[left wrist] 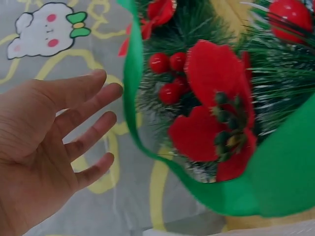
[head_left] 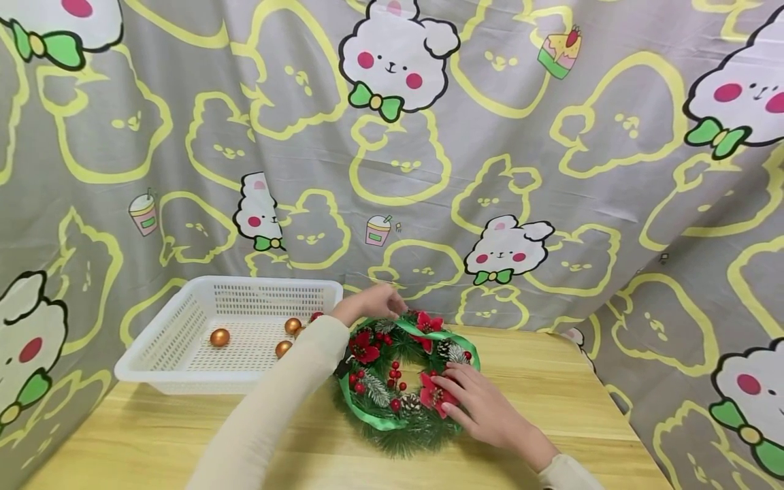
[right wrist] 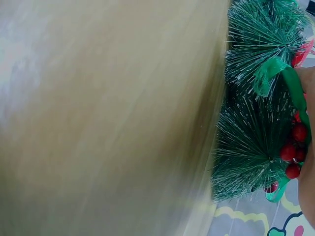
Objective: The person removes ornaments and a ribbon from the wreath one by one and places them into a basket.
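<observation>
A green Christmas wreath (head_left: 413, 432) lies on the wooden table, dressed with red poinsettias, red berries and pine cones. Green ribbon (head_left: 376, 420) runs loosely around it, one stretch crossing its far side. Over the wreath's far left edge is my left hand (head_left: 370, 304); the left wrist view shows that hand (left wrist: 44, 142) with spread, relaxed fingers, fingertips beside the ribbon (left wrist: 132, 78) and nothing in the palm. My right hand (head_left: 490, 412) rests on the wreath's near right side, fingers over a red poinsettia (head_left: 433, 393). The right wrist view catches only a strip of it (right wrist: 309, 187).
At the left stands a white plastic basket (head_left: 165, 378) holding several copper-coloured balls (head_left: 220, 337). My left forearm passes in front of the basket's right end. A grey curtain (head_left: 416, 170) with cartoon rabbits hangs behind the table (head_left: 551, 422).
</observation>
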The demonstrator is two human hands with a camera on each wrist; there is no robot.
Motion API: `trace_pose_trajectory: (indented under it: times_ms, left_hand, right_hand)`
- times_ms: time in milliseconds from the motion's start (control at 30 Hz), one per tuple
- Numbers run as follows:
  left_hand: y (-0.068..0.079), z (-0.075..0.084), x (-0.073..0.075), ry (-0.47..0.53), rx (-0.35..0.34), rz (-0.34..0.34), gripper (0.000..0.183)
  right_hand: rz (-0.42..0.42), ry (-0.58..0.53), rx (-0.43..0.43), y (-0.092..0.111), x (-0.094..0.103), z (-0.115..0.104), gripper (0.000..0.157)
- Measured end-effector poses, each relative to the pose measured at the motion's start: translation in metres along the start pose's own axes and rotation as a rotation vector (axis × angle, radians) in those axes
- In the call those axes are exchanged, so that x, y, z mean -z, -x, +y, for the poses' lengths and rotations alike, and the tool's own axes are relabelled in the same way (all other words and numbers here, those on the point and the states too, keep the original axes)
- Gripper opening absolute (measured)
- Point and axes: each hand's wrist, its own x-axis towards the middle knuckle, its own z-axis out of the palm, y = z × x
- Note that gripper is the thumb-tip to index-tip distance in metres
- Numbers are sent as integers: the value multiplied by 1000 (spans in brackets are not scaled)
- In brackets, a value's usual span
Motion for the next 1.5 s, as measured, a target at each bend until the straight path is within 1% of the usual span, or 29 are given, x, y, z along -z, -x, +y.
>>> trace_pose_trajectory:
  times_ms: [167,300,567,733,833,1033,1300,1500]
  left_hand:
    - [-1,-2,-6,-20,52,6,23]
    - [-2,-1,-9,-53,75,22,18]
    - [-7,-4,-15,-156,128,53,14]
    - [-8,-2,-15,-150,133,67,11]
    - [-8,0,-11,-137,132,63,10]
    - [-8,5,-5,-144,115,56,11]
    - [-9,7,3,-116,71,110,9]
    - [-7,12,12,-131,37,91,11]
  right_hand:
    - [2,-8,-6,0,-1,0,45]
    - [0,-20,-9,0,0,-1,45]
    - [11,-26,-1,-1,-1,-3,45]
    - [11,-29,2,-1,-1,-3,45]
    - [6,-32,-3,-1,-1,-3,45]
    - [8,-29,2,-2,-1,-3,45]
    - [10,-26,-5,-1,-1,-2,45]
    - [7,-23,-10,0,0,-1,45]
